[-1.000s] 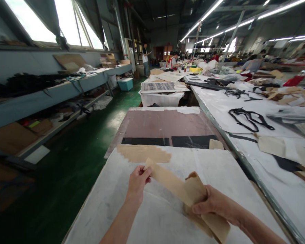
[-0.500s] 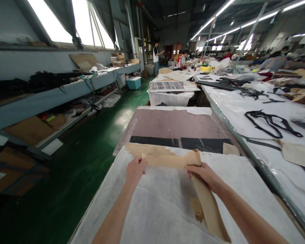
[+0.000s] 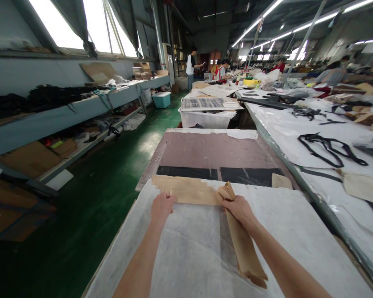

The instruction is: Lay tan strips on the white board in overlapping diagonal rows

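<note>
Tan strips of thin, fabric-like material (image 3: 186,191) lie layered across the far end of a white-covered table (image 3: 192,244). With its fingers closed, my left hand (image 3: 162,205) pinches the near edge of the strips towards their left end. My right hand (image 3: 238,210) grips a folded bunch of tan strips at the right end of the layers. From that hand a long tail of strips (image 3: 245,252) trails towards me over the white cover, its end ragged. Whether the bunch joins the flat layers under my right fingers is hidden.
Beyond the strips, black pieces (image 3: 188,172) lie on a brownish board (image 3: 202,149). Farther back stands a white bin (image 3: 205,119). A long table (image 3: 276,120) with black straps runs along the right. Green floor (image 3: 112,182) and a shelved bench (image 3: 81,108) are left. People (image 3: 191,68) stand far off.
My right hand has moved left along the strips, drawing the bunch and its tail with it. The tail's ragged end has come up into view. My left hand stays closed near the left end.
</note>
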A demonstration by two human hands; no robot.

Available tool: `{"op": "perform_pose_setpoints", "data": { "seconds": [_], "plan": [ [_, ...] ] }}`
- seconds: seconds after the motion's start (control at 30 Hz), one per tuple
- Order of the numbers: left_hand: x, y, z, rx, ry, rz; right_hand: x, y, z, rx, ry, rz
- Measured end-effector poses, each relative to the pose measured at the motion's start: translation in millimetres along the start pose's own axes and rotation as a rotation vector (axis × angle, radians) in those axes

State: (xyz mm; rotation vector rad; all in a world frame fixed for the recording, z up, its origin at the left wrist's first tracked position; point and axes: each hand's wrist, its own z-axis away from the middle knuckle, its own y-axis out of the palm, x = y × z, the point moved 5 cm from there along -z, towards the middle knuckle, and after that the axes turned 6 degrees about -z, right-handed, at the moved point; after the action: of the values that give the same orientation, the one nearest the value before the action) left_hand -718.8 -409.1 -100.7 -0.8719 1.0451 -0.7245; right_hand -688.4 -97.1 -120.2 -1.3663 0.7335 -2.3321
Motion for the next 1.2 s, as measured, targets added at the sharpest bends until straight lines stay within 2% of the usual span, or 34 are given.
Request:
{"op": "perform_pose_setpoints", "data": {
  "seconds": [0.23,0.5,0.67,0.8,0.9,1.0,1.1,1.2],
  "plan": [
    [-1,1.8,-2,0.029,-0.004,0.027,9,-4,5,-0.072,0.047,0.145],
    [-1,3.2,-2,0.049,0.004,-0.014,16,-3,7,-0.067,0.074,0.226],
    [-4,-0.7,-5,0.008,0.02,-0.14,21,-3,2,-0.036,0.065,0.28],
    [-16,-3.9,4,-0.068,0.059,-0.283,22,-9,1,-0.028,0.06,0.312],
    [-32,-3.6,17,-0.162,0.122,-0.384,19,-13,4,-0.037,0.066,0.319],
    [-50,-0.6,29,-0.238,0.262,-0.457,14,-16,7,-0.061,0.071,0.28],
    [-62,5.1,39,-0.235,0.451,-0.515,8,-17,12,-0.092,0.07,0.176],
    [-64,8.3,48,-0.228,0.542,-0.568,0,-22,20,-0.101,0.062,-0.005]
  ]
}}
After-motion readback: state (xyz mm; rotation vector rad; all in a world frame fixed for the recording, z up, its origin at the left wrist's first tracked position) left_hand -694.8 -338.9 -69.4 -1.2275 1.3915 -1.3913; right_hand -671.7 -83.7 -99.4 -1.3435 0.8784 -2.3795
